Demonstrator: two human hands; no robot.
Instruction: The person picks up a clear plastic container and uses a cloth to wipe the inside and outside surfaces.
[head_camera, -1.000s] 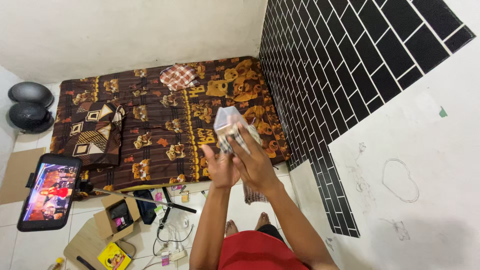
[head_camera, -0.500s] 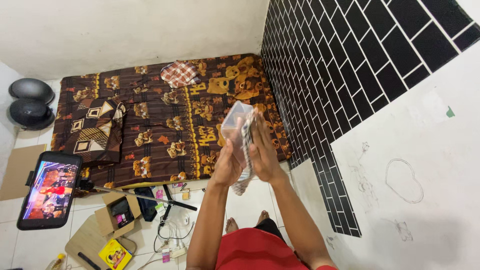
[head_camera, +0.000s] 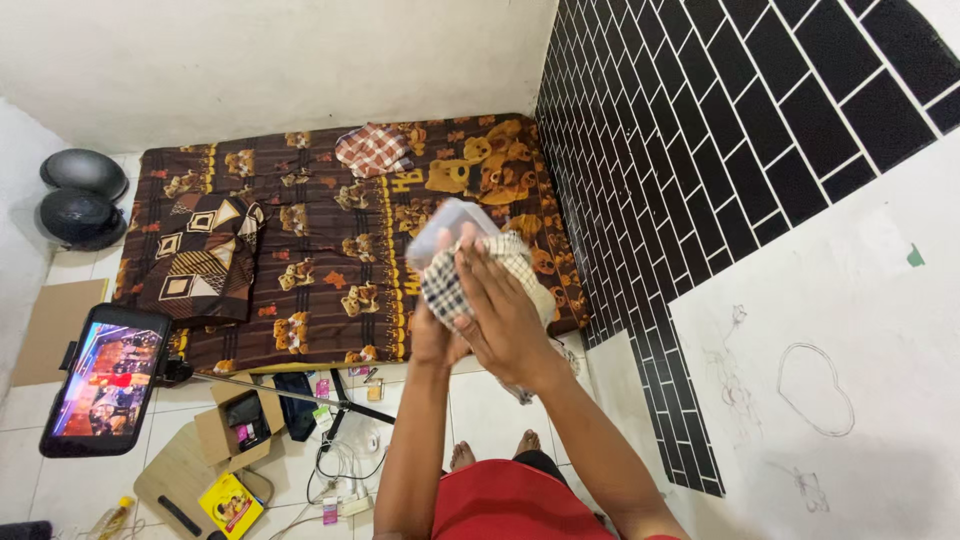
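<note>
My left hand (head_camera: 432, 338) holds a clear plastic container (head_camera: 443, 226) from below, in front of my chest. My right hand (head_camera: 505, 305) presses a black-and-white checked cloth (head_camera: 452, 290) against the container's side, with its fingers spread over the cloth. Part of the cloth hangs down behind my right wrist. Below and beyond the hands lies a mattress with a brown patterned cover (head_camera: 330, 230).
A folded brown patterned cloth (head_camera: 195, 255) and a small red checked cloth (head_camera: 372, 150) lie on the mattress. A phone on a stand (head_camera: 105, 380), a cardboard box (head_camera: 235, 428), cables and small items sit on the tiled floor. Two dark helmets (head_camera: 80, 195) stand at the left. A black tiled wall (head_camera: 700, 150) rises on the right.
The container has turned in my left hand, and my right hand has moved over its side with the checked cloth, rubbing it.
</note>
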